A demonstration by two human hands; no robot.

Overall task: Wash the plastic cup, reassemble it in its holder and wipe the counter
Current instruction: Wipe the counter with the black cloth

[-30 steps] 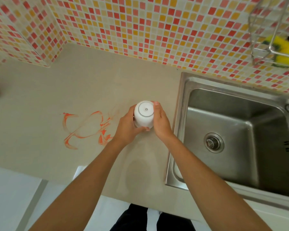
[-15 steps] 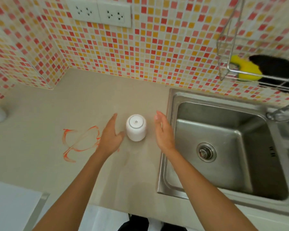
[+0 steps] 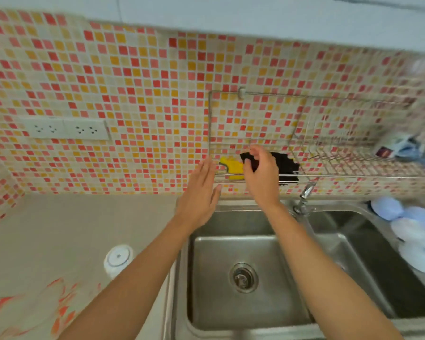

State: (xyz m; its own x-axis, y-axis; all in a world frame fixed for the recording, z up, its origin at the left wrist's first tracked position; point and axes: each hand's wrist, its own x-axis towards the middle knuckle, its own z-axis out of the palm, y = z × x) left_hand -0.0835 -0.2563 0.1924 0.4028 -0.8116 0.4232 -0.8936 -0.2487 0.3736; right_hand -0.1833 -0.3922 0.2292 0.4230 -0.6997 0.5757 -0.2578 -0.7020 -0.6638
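From the head view, your right hand point(image 3: 260, 175) pinches the black cloth point(image 3: 284, 165) in the far wire rack point(image 3: 353, 176); your left hand point(image 3: 199, 192) hovers flat, fingers straight. The cup point(image 3: 117, 258) stands upturned near left; the orange smear point(image 3: 35, 307) remains unwiped.

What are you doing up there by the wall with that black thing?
A person is reaching up to the wire rack above the sink. The right hand grips a black cloth lying in the rack next to a yellow sponge. The left hand is open beside the rack and holds nothing. The white cup stands upside down on the counter, near an orange smear not yet wiped.
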